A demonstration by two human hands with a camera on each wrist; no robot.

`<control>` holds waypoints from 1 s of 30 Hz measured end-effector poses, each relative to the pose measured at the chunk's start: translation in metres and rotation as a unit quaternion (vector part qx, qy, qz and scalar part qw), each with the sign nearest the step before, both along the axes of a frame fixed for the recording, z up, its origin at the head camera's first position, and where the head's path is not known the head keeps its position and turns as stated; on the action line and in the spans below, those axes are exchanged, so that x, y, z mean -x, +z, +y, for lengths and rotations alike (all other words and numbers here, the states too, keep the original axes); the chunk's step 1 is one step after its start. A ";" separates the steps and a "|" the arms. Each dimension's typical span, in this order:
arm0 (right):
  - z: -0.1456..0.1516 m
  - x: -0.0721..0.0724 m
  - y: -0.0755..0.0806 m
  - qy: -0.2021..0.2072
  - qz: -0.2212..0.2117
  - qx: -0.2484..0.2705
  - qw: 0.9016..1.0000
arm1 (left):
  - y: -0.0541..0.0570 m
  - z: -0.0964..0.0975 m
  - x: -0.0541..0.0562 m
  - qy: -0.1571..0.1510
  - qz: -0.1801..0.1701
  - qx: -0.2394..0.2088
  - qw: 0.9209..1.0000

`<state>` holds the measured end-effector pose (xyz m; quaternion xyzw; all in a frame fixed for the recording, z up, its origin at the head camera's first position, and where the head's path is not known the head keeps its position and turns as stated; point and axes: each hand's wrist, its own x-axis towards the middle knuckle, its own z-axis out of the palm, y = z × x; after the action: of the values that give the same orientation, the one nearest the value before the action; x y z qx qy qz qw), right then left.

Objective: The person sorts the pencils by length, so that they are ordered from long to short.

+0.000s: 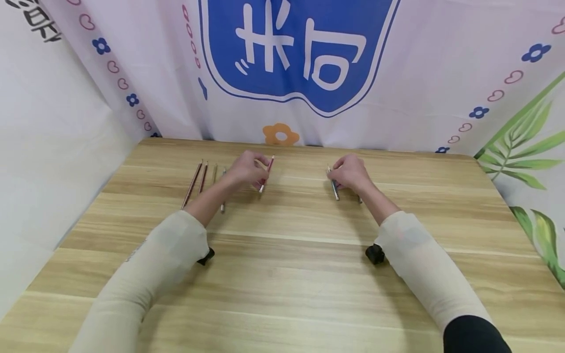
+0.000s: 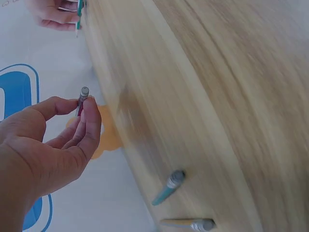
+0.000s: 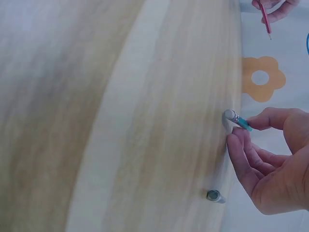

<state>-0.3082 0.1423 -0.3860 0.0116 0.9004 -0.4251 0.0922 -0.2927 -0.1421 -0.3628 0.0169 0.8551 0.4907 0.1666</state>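
My left hand [image 1: 248, 169] pinches a red pencil [image 1: 267, 174] between thumb and fingers; its silver eraser end [image 2: 84, 91] faces the left wrist camera. Across from it, my right hand [image 1: 351, 172] grips a teal pencil [image 3: 240, 121] with the fingertips, close over the table. Beside the left forearm lie two dark red pencils [image 1: 192, 185], a yellow pencil [image 2: 183, 223] and a teal pencil [image 2: 169, 188], partly hidden by the arm in the head view. Another pencil [image 3: 215, 196] lies beneath the right hand, mostly covered, with its metal-capped end showing.
The wooden table [image 1: 282, 274] ends at a pale hanging cloth [image 1: 423, 88] with a blue emblem and an orange flower [image 1: 280, 134]. White covering stands at the left, and a leaf-printed sheet [image 1: 521, 152] at the right. Black wrist pieces [image 1: 375, 254] sit under both sleeves.
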 end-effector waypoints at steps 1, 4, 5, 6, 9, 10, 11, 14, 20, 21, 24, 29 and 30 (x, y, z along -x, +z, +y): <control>-0.001 -0.001 0.001 0.001 -0.002 0.006 1.000 | 0.000 -0.002 0.000 0.000 0.002 0.001 1.000; -0.003 -0.002 0.004 0.004 -0.008 0.023 1.000 | -0.002 -0.008 -0.001 -0.003 0.008 0.003 1.000; -0.004 -0.002 0.005 0.005 -0.010 0.030 1.000 | -0.002 -0.010 -0.002 -0.004 0.009 0.002 1.000; -0.005 -0.003 0.005 0.007 -0.012 0.036 0.999 | -0.003 -0.011 -0.002 -0.004 0.009 0.000 1.000; -0.007 -0.004 0.006 0.011 -0.014 0.044 0.999 | -0.004 -0.016 -0.004 -0.002 0.007 -0.005 1.000; -0.007 -0.005 0.007 0.012 -0.013 0.043 0.999 | -0.004 -0.018 -0.005 0.000 0.006 -0.006 1.000; -0.008 -0.005 0.007 0.013 -0.013 0.040 0.999 | -0.004 -0.020 -0.005 0.001 0.004 -0.009 1.000; -0.009 -0.006 0.008 0.011 -0.014 0.038 0.999 | -0.003 -0.024 -0.007 0.005 0.001 -0.012 1.000; -0.009 -0.009 0.010 0.010 -0.040 0.063 0.997 | -0.004 -0.033 -0.008 0.013 -0.007 -0.024 1.000; -0.010 -0.009 0.010 0.010 -0.044 0.067 0.997 | -0.004 -0.035 -0.009 0.014 -0.008 -0.024 1.000; -0.010 -0.009 0.010 0.011 -0.052 0.072 0.996 | -0.005 -0.038 -0.010 0.013 -0.005 -0.016 1.000; -0.012 -0.011 0.010 0.017 -0.056 0.072 0.996 | -0.006 -0.044 -0.012 0.009 0.005 -0.004 1.000; -0.012 -0.011 0.010 0.018 -0.056 0.070 0.996 | -0.006 -0.045 -0.013 0.007 0.006 -0.001 1.000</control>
<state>-0.2971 0.1298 -0.3763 0.0124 0.8617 -0.4842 0.1508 -0.2798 -0.1872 -0.3690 0.0144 0.8556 0.4926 0.1582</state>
